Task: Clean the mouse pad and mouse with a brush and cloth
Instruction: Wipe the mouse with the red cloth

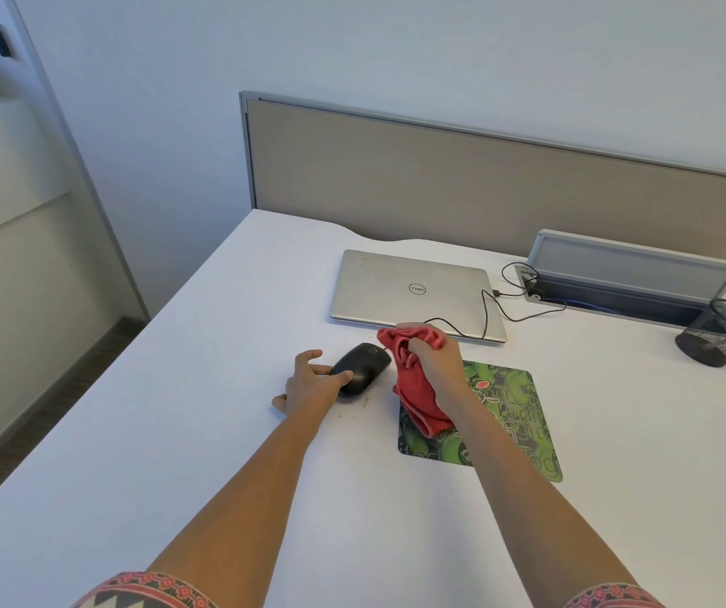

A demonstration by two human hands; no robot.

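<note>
A black mouse (363,368) lies on the white desk, just left of the green patterned mouse pad (512,414). My left hand (311,386) holds the mouse's near left end, thumb on its side and fingers spread beside it. Above the pad's left edge, my right hand (433,362) grips a bunched red cloth (416,388); the cloth hangs down over the pad, and its upper part is next to the mouse's right end. No brush is in view.
A closed silver laptop (414,291) lies behind the mouse, with a black cable (488,318) running to an open cable box (628,283) at the right. A black mesh cup (721,333) stands at the far right. A beige partition backs the desk (177,432).
</note>
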